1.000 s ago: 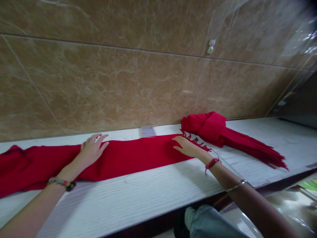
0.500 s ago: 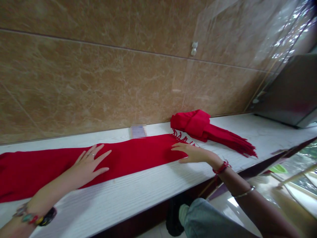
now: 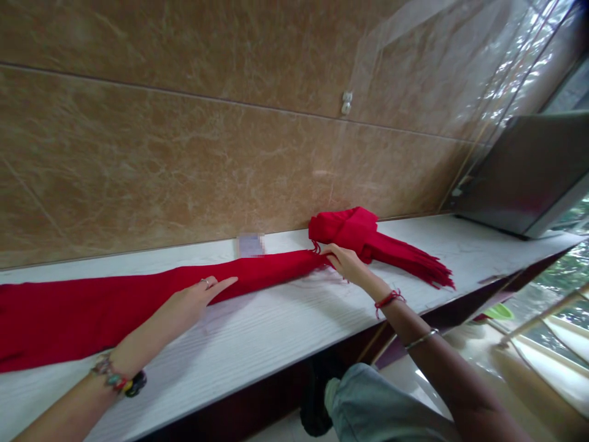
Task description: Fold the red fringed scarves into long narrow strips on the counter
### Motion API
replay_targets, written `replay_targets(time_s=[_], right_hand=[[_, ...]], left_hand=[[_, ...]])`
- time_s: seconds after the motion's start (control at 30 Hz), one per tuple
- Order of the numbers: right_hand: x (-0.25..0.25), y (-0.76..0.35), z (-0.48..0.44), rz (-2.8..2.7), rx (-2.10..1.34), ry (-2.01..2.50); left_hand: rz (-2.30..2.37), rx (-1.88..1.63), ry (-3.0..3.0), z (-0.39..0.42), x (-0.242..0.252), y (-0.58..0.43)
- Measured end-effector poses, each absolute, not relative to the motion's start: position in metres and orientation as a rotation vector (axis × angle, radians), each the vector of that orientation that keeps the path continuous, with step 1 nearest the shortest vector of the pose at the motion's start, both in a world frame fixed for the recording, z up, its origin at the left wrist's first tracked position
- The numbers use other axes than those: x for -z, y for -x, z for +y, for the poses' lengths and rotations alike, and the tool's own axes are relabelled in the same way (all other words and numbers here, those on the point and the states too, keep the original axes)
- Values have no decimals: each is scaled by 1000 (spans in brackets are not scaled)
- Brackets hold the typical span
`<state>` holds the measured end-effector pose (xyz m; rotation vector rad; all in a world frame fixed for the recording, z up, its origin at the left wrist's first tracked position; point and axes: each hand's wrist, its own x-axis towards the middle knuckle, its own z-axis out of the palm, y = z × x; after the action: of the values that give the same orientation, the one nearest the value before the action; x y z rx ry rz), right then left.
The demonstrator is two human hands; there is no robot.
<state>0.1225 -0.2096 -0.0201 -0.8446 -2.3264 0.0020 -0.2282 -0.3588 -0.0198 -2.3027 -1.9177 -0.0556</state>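
Red scarf stretched lower left to centre on white counter, probably laid long to suit the narrow top; right hand pinches its fringed end near frame centre, seemingly to keep cloth taut; left hand on its lower edge, left of centre, maybe steadying, can't tell if gripping; bundled scarf just beyond right hand; brown wall behind, dark box at right
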Motion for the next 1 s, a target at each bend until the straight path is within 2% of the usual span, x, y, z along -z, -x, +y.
replay_targets(time_s=[0.17, 0.37, 0.47, 0.67, 0.87, 1.0], right_hand=[[-27, -110, -194, -2277, 23, 588], [-104, -92, -201, -2366, 85, 640], [-122, -91, -203, -2344, 52, 686], [-140, -100, -189, -2259, 87, 724], [-160, -114, -172, -2393, 43, 872], [-166, -127, -159, -2290, -41, 967]], left_hand=[[-1711, 409, 2392, -344, -11, 263], [-1696, 728, 2119, -328, -47, 284], [-1795, 709, 2050, -324, -40, 299], [-1959, 357, 1938, -338, -19, 333], [-1975, 480, 1756, -344, -12, 349], [-2116, 498, 1722, -350, -20, 356]])
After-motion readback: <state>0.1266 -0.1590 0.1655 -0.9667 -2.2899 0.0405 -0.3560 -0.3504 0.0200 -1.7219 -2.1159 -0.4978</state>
